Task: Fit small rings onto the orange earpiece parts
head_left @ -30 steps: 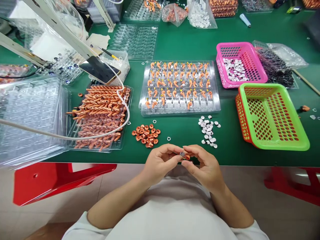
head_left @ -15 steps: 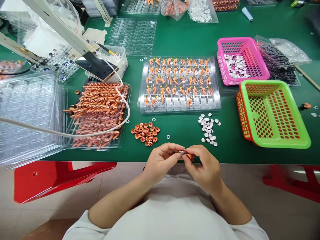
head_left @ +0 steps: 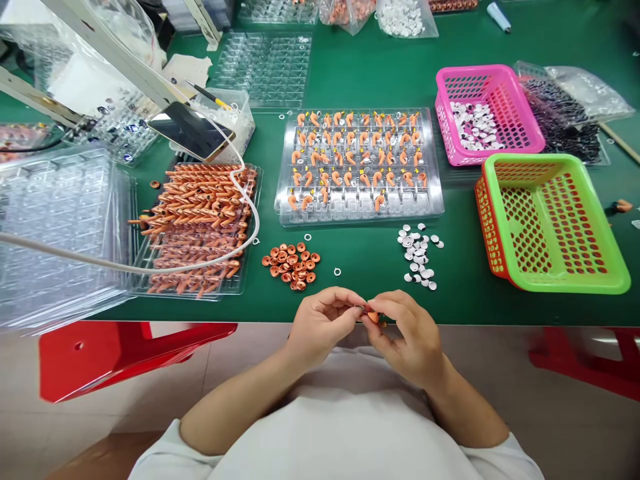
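Both hands meet at the table's front edge. My left hand (head_left: 323,327) pinches a small dark round part (head_left: 359,309) between thumb and forefinger. In my right hand (head_left: 407,333) is a small orange piece (head_left: 373,317), held with thumb and fingers against the round part. The fingers partly hide both. Ahead on the left lies a pile of copper-coloured cups (head_left: 295,263), and on the right a scatter of white discs (head_left: 419,253). Behind them a clear tray (head_left: 350,215) holds rows of orange curved pieces.
A pink basket (head_left: 493,158) with white discs and a green basket (head_left: 570,285) are on the right. Copper-coloured parts (head_left: 200,200) fill a tray on the left, crossed by a white cable (head_left: 175,270). A phone (head_left: 193,132) leans behind. Red stools (head_left: 95,357) stand below.
The round part between the fingers has turned, its light face now out of sight. My right fingers have shifted slightly around the orange piece. The camera view has moved a little.
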A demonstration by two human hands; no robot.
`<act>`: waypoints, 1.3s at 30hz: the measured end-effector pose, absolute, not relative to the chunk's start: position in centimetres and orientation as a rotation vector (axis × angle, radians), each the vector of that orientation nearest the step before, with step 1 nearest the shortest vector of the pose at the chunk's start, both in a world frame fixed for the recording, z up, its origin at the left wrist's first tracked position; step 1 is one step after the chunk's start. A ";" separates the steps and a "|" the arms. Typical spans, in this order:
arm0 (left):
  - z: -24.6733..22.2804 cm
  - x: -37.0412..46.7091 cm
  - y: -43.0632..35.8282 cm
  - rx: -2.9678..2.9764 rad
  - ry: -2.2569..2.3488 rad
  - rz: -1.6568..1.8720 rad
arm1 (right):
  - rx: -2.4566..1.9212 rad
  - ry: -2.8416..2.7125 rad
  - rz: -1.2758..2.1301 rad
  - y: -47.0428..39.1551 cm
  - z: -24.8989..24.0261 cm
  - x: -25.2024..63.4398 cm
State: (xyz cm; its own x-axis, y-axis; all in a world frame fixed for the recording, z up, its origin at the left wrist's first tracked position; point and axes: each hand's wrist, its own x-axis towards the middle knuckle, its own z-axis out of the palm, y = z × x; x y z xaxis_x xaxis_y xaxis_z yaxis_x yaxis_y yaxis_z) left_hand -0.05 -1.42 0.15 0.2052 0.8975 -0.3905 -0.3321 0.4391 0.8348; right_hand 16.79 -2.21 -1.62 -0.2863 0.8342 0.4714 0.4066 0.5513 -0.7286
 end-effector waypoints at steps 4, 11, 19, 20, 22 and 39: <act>0.2 0.0 -1.4 0.689 1.058 0.959 | -1.002 -1.888 0.636 -2.3 -1.9 16.6; 0.4 0.2 -1.2 0.756 1.181 0.934 | -0.995 -1.887 0.634 -2.2 -1.8 16.3; 0.2 0.1 -1.1 0.814 1.270 0.887 | -1.068 -1.840 0.678 -2.4 -2.0 16.2; 0.2 0.1 -1.1 0.822 1.261 0.881 | -1.087 -1.823 0.702 -2.3 -2.0 16.3; 0.3 0.0 -1.0 0.832 1.219 0.873 | -1.124 -1.785 0.765 -2.2 -1.9 16.5; -0.3 -0.7 -2.8 1.083 1.139 0.823 | -0.976 -2.015 0.454 -2.0 -3.2 17.2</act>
